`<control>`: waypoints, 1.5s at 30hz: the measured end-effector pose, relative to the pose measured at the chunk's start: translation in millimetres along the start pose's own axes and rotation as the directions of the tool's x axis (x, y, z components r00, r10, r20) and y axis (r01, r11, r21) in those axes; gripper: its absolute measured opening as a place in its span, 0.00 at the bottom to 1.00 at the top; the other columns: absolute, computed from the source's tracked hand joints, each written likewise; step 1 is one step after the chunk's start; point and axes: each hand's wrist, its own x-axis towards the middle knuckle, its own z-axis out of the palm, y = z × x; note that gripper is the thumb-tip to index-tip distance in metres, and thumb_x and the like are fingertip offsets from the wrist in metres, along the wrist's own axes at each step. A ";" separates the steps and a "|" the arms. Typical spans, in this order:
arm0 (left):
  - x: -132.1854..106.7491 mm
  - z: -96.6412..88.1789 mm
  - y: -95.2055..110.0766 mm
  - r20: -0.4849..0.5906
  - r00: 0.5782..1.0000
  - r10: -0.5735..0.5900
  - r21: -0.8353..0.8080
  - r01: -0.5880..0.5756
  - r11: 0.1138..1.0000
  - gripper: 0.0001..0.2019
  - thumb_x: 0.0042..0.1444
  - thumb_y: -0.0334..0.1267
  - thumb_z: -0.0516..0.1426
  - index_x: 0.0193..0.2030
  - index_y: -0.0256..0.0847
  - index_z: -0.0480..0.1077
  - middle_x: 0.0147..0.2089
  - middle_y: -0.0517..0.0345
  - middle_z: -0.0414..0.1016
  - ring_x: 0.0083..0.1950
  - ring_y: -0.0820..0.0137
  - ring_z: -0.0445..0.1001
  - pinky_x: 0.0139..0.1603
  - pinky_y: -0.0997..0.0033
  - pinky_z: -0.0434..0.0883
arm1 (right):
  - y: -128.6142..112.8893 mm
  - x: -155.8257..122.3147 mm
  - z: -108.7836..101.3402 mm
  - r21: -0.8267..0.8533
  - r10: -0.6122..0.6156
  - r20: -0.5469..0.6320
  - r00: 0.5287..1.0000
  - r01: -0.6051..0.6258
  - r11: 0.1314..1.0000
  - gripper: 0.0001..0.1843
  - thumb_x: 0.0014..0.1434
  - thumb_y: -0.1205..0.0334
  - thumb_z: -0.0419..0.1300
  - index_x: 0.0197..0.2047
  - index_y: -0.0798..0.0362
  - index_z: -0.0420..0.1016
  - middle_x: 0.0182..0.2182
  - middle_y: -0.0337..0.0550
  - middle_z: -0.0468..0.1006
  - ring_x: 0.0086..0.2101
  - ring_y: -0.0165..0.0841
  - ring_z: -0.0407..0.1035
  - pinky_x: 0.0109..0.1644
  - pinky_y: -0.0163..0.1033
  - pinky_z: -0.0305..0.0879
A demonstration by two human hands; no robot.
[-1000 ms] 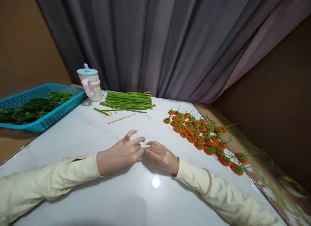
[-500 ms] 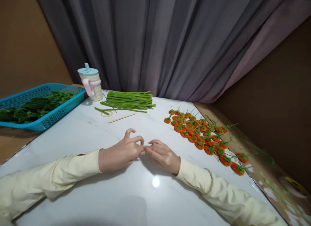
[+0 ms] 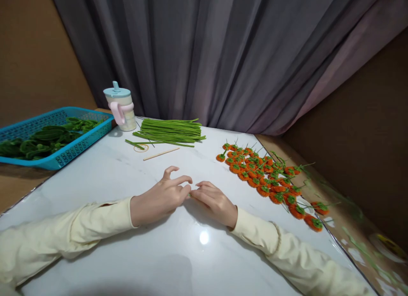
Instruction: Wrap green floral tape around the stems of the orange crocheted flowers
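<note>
My left hand [image 3: 162,198] and my right hand [image 3: 213,201] rest on the white marble table [image 3: 127,177], fingertips meeting in the middle. Both pinch at the same spot, where a tiny green bit shows; I cannot make out what it is. My left index finger is curled up above the others. Both arms wear pale yellow sleeves. A spread of orange pipe-cleaner pumpkins with green tops [image 3: 267,181] lies to the right of my right hand.
A bundle of green pipe cleaners [image 3: 170,131] lies at the back, with a wooden stick [image 3: 161,153] and a rubber band [image 3: 140,148] in front. A lidded cup [image 3: 120,105] and a blue basket [image 3: 66,153] of green leaves stand at the left. Grey curtain behind.
My hands stay together at the table's middle; the left fingers curled, then stretched slightly toward the right hand. The view shifted a little.
</note>
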 end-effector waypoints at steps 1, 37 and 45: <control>-0.3 0.2 0.3 -0.005 1.000 0.006 0.008 -0.006 1.000 0.14 0.60 0.19 0.43 0.29 0.35 0.64 0.34 0.50 0.75 0.50 0.66 0.71 0.57 0.54 0.49 | -0.5 0.2 -0.3 -0.015 -0.009 0.002 1.000 0.009 1.000 0.10 0.63 0.75 0.49 0.44 0.56 0.67 0.30 0.45 0.77 0.29 0.29 0.70 0.47 0.44 0.71; -1.7 -1.7 -1.7 -0.046 0.998 -0.054 -0.164 0.046 0.985 0.14 0.51 0.15 0.44 0.31 0.37 0.62 0.32 0.56 0.74 0.59 0.62 0.64 0.52 0.55 0.45 | -4.6 3.8 -6.5 -0.118 -0.116 -0.038 0.993 0.111 0.987 0.16 0.60 0.78 0.50 0.51 0.61 0.64 0.28 0.48 0.77 0.29 0.32 0.70 0.43 0.44 0.69; 3.7 -5.6 -4.3 0.190 0.978 -0.084 -0.330 0.145 0.933 0.11 0.60 0.22 0.46 0.29 0.37 0.60 0.31 0.60 0.71 0.54 0.65 0.66 0.52 0.58 0.48 | -5.0 1.9 -7.1 -0.076 -0.101 -0.038 0.994 0.098 0.992 0.18 0.61 0.77 0.48 0.53 0.59 0.63 0.30 0.47 0.79 0.28 0.31 0.69 0.47 0.45 0.68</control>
